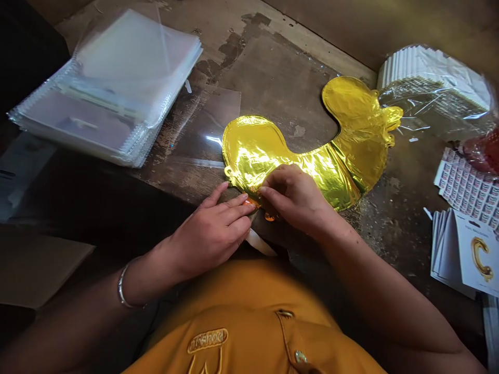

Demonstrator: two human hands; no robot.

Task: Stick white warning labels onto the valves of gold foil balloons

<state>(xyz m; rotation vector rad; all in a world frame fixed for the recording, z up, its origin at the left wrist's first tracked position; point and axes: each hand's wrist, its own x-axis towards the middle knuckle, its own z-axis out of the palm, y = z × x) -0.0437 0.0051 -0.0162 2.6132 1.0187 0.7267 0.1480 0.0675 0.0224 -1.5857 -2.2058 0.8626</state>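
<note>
A flat gold foil balloon (312,156), curved like a letter C, lies at the table's near edge with small tabs along its rim. My left hand (218,228) rests at its lower left edge, fingers stretched out and the tips touching the foil by a tab. Just to the right, my right hand (294,195) is closed in a pinch on the balloon's near edge. Whatever small part sits between thumb and forefinger is hidden. Under the balloon and partly beyond its left side lies a clear plastic sleeve (206,124).
A thick stack of clear plastic bags (120,78) sits at the left. To the right are a plastic-wrapped bundle of white straws (432,78), a sheet of printed stickers (468,187) and folded cards (477,254) picturing a gold C balloon. Brown cardboard (39,265) is at lower left.
</note>
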